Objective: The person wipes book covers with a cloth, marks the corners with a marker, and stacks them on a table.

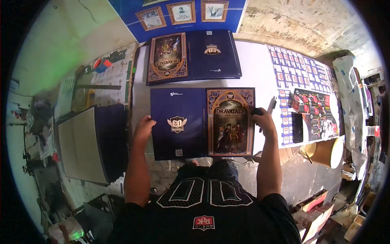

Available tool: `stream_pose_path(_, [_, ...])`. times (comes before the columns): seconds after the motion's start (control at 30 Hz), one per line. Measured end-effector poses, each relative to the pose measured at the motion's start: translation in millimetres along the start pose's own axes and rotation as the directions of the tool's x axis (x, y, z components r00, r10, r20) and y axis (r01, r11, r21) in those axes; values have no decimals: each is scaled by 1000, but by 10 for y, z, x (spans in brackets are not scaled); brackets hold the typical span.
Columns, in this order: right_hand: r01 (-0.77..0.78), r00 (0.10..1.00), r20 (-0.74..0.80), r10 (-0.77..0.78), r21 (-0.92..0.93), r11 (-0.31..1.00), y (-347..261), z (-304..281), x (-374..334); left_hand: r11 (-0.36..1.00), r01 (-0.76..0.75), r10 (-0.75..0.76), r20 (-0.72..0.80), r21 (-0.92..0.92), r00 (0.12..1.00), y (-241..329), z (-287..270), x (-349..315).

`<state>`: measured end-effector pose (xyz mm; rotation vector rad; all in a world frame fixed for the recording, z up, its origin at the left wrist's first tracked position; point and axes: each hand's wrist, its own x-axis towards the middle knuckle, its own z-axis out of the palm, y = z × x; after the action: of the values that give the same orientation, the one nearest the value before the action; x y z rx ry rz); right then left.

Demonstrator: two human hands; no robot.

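A dark blue hardback book cover (178, 138) lies spread out before me, outer face up, its near edge reaching past the table's front edge. Its right half carries an ornate gold-framed picture; the left half is plain blue with a winged gold emblem. My left hand (145, 126) is closed on the cover's left edge, thumb on top. At the opposite edge, my right hand (265, 121) pinches the cover with its fingers partly hidden. Farther back, a stack of similar covers (213, 65) rests on the white table (266, 95), turned the other way round.
To the right lie a black pen (274, 103), a dark phone-like slab (297, 126) and printed sheets (298, 69). A yellowish round container (331, 152) stands beyond the table's right front. Grey and dark blue boards (81, 142) sit at left. A blue poster (195, 24) hangs behind.
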<state>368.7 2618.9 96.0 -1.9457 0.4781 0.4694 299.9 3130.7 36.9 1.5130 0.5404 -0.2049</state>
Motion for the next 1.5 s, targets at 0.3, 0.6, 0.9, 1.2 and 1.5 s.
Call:
stream_pose_path(0.3, [585, 746, -19, -665, 495, 642, -121, -318, -201, 822, -562, 570, 111, -93, 814, 610, -170, -573])
stream_pose_path(0.6, [145, 984, -106, -145, -11, 989, 957, -93, -818, 653, -251, 580, -259, 714, 772, -844, -458, -1068])
stream_pose_path(0.9, [138, 987, -85, -136, 14, 990, 1051, 50, -1072, 733, -442, 655, -360, 517, 664, -1421, -431, -1041])
stream_pose_path(1.2, [215, 875, -302, -378, -456, 863, 1251, -339, -907, 852, -267, 429, -310, 450, 848, -1205, -552, -1029])
stream_pose_path(1.5, [365, 802, -170, -573, -620, 695, 1083, -847, -116, 755, -160, 442, -313, 636, 840, -703, -276, -771])
